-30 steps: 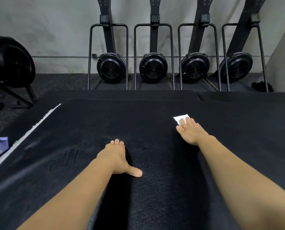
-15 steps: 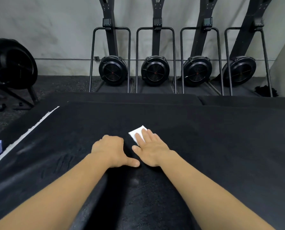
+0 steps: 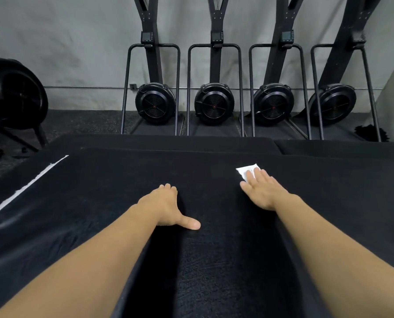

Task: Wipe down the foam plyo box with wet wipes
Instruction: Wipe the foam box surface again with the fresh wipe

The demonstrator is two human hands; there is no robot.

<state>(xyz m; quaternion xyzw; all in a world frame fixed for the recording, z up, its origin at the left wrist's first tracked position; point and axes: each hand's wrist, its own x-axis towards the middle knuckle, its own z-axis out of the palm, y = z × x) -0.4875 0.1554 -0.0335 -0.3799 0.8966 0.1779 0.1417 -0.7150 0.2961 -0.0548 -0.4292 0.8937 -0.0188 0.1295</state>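
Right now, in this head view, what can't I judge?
- Wet wipe: head view, only a white corner shows; fingers of the right hand cover the rest.
- Foam plyo box: only its top shows; sides out of sight, near end cut by the bottom edge.
- Console screens on the wall machines: too small to read.
- Black fan machine: cut by the left edge, blurred.

light: dim, even, overhead | shadows: dark bands on foam plyo box (image 3: pixel 214 260) | edges: bowed | focus: soft
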